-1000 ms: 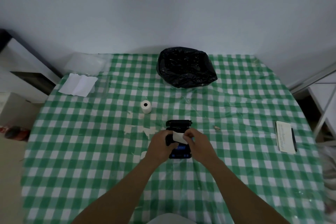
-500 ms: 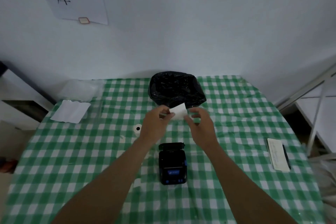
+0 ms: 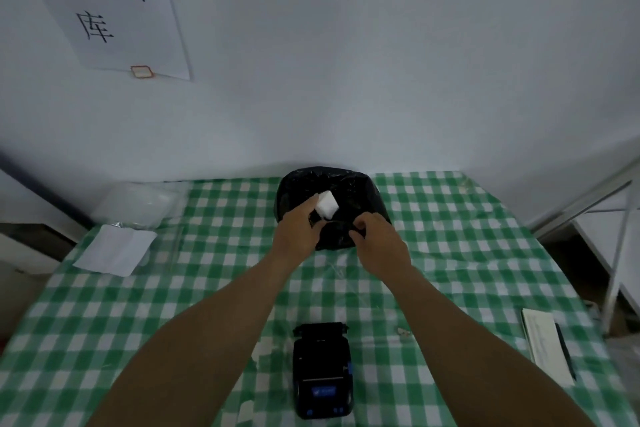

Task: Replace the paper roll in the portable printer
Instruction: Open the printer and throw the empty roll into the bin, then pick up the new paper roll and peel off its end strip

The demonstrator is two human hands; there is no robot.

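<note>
The black portable printer lies on the green checked table near the front edge, its lid open at the far end. Both hands are stretched out to the black bin bag at the table's back. My left hand pinches a small white piece of paper over the bag's mouth. My right hand is beside it, fingers curled on the bag's near rim. My left arm hides the spare paper roll.
A white folded sheet and a clear plastic bag lie at the back left. A notepad with a pen lies at the right edge. Paper scraps lie left of the printer. White shelving stands to the right.
Both hands left the printer and carried the white piece of paper away to the bin bag. The view tilted up. The right hand let go of the paper and closed on the bag's rim.
</note>
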